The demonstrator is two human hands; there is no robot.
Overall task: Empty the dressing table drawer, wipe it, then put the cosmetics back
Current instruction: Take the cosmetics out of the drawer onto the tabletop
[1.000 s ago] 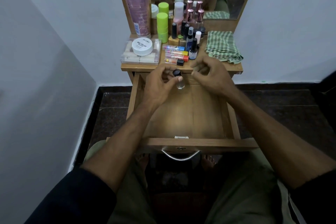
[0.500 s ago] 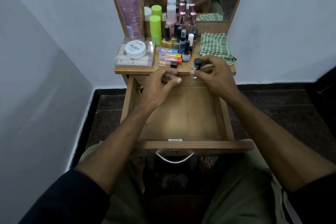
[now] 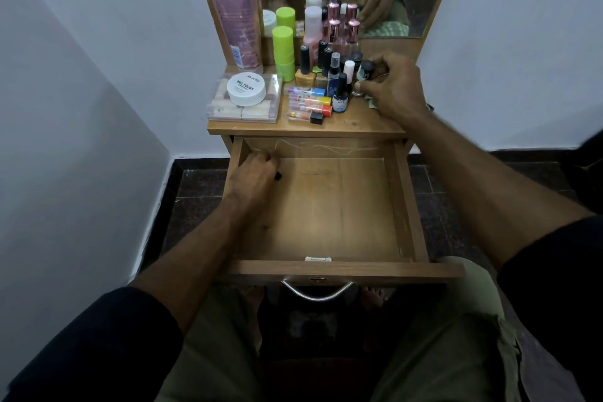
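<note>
**Wooden drawer nearly bare, last bottles going up**

Wood shows across almost the whole floor of the drawer (image 3: 329, 206), pulled out over the person's lap. At its far left corner the left hand (image 3: 253, 173) curls round something small and dark; what it is I cannot tell. Beyond the drawer, on the tabletop (image 3: 355, 124), the right hand (image 3: 391, 88) pinches a small dark-capped bottle (image 3: 365, 73), setting it just beside the crowded cosmetics (image 3: 326, 75). Judged risk: the bottle nudges its upright neighbours and topples them, since they stand packed tightly.
</note>
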